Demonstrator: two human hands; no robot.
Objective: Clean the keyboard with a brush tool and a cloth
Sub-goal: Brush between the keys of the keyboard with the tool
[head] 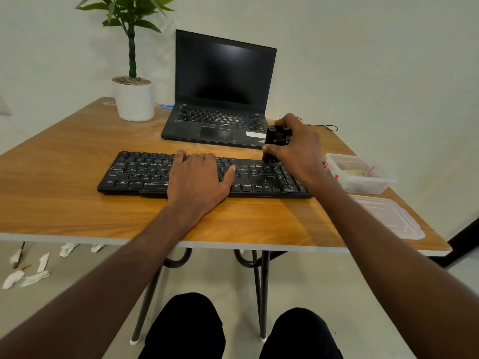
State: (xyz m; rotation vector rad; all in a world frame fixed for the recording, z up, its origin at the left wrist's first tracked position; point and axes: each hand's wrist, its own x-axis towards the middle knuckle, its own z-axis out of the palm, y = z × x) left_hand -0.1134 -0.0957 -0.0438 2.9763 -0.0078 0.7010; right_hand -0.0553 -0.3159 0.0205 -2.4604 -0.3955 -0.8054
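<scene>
A black keyboard (140, 172) with white scuff marks lies across the middle of the wooden table (77, 211). My left hand (199, 180) rests flat on its centre keys, fingers straight. My right hand (295, 146) grips a black brush tool (276, 137) and holds it upright over the keyboard's right end, its lower tip touching the keys near the number pad. No cloth is visible.
An open black laptop (220, 99) stands behind the keyboard. A potted plant (134, 99) sits at the back left. A clear plastic box (360, 174) holding small items and its lid (391, 218) lie at the right edge. Paper scraps (31, 273) litter the floor.
</scene>
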